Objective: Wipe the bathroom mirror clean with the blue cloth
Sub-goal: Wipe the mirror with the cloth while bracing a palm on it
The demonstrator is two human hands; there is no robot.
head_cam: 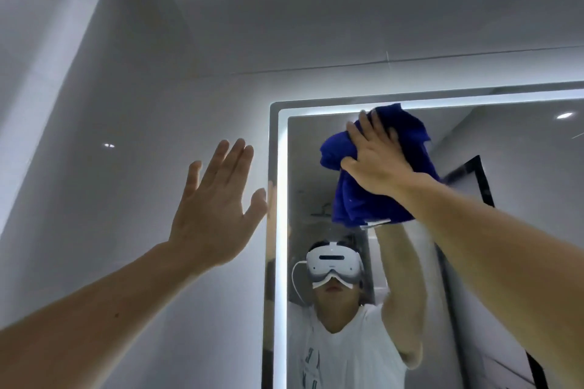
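Blue cloth (363, 205) lies on the mirror (521, 199) near its 11 o'clock corner, my right grip (376, 156) pressing it flat-fingered to scrub. My left grip (215, 208), released, braces on the wall (126, 104) at 9 o'clock, I judge.

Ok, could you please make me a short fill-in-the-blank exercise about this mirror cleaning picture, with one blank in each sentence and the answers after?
1. The right hand presses a ____ cloth against the mirror.
2. The cloth is near the mirror's upper ____ corner.
3. The left hand holds ____.
4. The left hand is raised, fingers straight, in front of the ____ beside the mirror.

Missing words: blue; left; nothing; wall.
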